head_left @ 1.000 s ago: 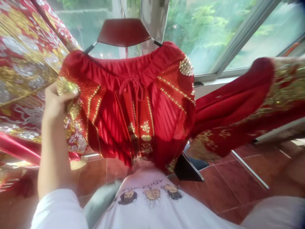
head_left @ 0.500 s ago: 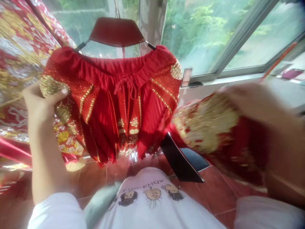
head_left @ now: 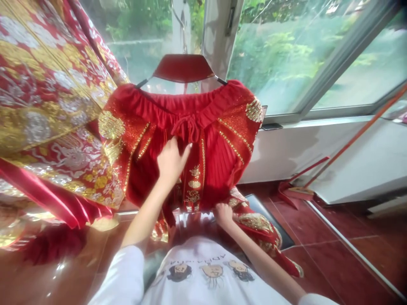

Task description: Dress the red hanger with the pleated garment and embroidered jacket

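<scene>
A red garment with gold embroidery [head_left: 216, 154] hangs in front of me from a hanger with a broad dark-red top [head_left: 186, 67]. Its gathered edge carries a tied drawstring bow [head_left: 187, 127]; pleats and gold-beaded seams run below. My left hand [head_left: 171, 159] lies against the front just under the bow, thumb spread away from the fingers. Lower down, my right hand [head_left: 224, 214] is closed on the garment's bottom edge. Beside that hand, a gold-patterned red part [head_left: 257, 224] trails to the right over the floor.
Patterned red, gold and silver fabric [head_left: 63, 114] hangs at the left, with a shiny red band [head_left: 60, 199]. Windows [head_left: 280, 55] stand behind. A phone-like dark object [head_left: 271, 126] lies on the sill. At the right are a red dustpan [head_left: 288, 194] and a long orange handle [head_left: 356, 140].
My left hand has left the garment's left side for its middle front. My right hand has come down and inward to the bottom edge; the gold-patterned part it held out now hangs low.
</scene>
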Motion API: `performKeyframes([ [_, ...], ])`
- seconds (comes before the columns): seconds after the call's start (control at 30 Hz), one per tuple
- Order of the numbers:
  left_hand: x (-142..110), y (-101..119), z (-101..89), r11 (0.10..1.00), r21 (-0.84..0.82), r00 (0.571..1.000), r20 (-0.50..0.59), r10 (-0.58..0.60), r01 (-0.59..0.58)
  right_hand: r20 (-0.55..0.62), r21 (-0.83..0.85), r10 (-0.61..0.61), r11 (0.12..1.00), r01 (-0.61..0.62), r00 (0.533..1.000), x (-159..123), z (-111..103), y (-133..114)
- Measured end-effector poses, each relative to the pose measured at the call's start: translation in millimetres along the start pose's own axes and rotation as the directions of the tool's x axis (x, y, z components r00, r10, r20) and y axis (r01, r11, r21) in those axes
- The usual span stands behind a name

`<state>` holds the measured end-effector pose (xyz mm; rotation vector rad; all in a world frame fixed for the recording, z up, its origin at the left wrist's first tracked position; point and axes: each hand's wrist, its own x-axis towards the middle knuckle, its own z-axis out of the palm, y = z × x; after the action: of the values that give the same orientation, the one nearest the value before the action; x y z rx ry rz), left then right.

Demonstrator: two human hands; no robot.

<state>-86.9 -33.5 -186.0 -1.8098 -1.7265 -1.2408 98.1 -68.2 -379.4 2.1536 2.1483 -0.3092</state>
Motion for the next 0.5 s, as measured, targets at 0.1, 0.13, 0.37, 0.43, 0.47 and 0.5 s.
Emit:
performKeyframes([
  [0.1, 3, 0, 20.8, 0.992, 0.118, 0.988, 0.141, -0.061, 0.045, -0.017, 0.065, -0.145, 0.987, 0.146, 0.989, -8, -41, -7],
  [0.13, -3, -5, 24.4, 0.988, 0.148, 0.981, 0.184, -0.064, 0.036, -0.022, 0.118, -0.223, 0.967, 0.224, 0.975, -13, -57, -9],
  [0.37, -117, -62, 42.9, 0.984, 0.178, 0.771, 0.625, -0.12, 0.008, -0.556, 0.409, -0.466, 0.568, 0.714, 0.689, -52, -165, -13],
  [0.43, -133, -69, 39.9, 0.986, 0.168, 0.743, 0.661, -0.108, -0.006, -0.747, 0.275, -0.417, 0.514, 0.812, 0.517, -49, -190, -14],
  [0.47, -132, -68, 35.1, 0.986, 0.167, 0.733, 0.672, -0.103, -0.015, -0.819, 0.182, -0.402, 0.495, 0.849, 0.41, -45, -202, -15],
  [0.5, -124, -64, 28.0, 0.985, 0.17, 0.726, 0.68, -0.102, -0.02, -0.866, 0.084, -0.397, 0.483, 0.872, 0.304, -38, -214, -17],
])
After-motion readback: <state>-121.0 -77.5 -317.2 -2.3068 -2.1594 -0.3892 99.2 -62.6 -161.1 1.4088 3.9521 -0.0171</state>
